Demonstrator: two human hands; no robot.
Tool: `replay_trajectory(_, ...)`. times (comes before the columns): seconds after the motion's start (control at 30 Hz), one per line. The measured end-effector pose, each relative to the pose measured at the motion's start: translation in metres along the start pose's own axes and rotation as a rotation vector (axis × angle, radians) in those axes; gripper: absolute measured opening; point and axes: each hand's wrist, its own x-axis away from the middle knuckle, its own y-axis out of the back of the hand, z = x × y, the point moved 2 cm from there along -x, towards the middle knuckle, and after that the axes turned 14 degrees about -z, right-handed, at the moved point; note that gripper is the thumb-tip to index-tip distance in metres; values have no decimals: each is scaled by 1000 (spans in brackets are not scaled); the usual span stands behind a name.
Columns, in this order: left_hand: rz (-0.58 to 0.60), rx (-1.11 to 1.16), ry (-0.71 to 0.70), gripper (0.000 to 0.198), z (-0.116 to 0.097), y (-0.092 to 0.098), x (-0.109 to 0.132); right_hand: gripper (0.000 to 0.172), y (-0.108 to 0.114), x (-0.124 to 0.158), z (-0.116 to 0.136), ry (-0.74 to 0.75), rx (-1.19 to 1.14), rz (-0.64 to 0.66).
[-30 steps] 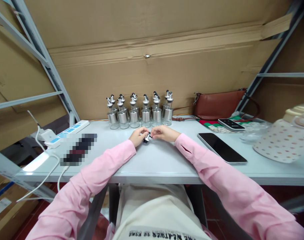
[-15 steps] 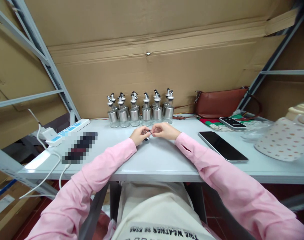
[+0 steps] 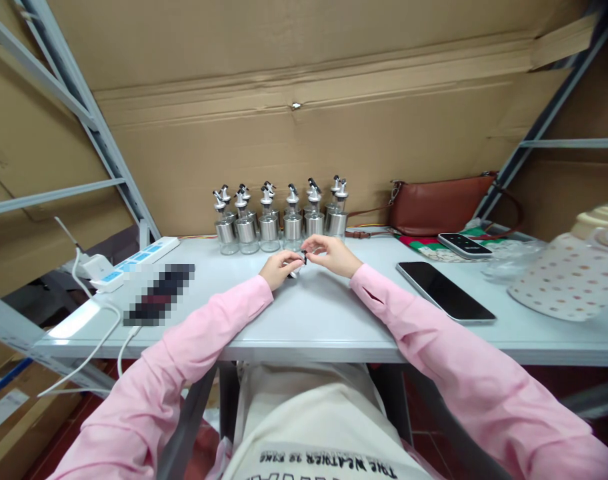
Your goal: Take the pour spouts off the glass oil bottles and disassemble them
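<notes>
My left hand [image 3: 278,269] and my right hand [image 3: 331,255] meet at the middle of the grey table [image 3: 314,320], both in pink sleeves. Between their pinched fingers is a small black and silver pourer spout [image 3: 299,264], held just above the tabletop. The left fingers curl round its silver lower part; the right fingertips pinch its black top. Right behind the hands stands a row of several small glass bottles [image 3: 279,223] with steel bands and pourer tops.
A black phone [image 3: 445,291] lies flat to the right, a smaller device [image 3: 465,245] and a brown leather bag [image 3: 437,205] behind it. A spotted cream container [image 3: 569,273] stands far right. A white power strip [image 3: 134,257] and cables lie at left. Cardboard backs the table.
The right hand has lifted slightly and shifted its pinch onto the spout's black top. The left hand has stayed almost still. The view moved a little.
</notes>
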Motion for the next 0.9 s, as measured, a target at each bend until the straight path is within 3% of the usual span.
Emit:
replay_trajectory(0.33,-39,114,56,29,2,1,0,20,0,0,4,22,-31,24)
replay_trajectory(0.47,-59,131,1,38,-1,2,0,20,-2,2,3,25,-31,59)
replay_trajectory(0.9,-94,129,-10,27,-5,3,3,24,-1,3,7,-19,-55,61)
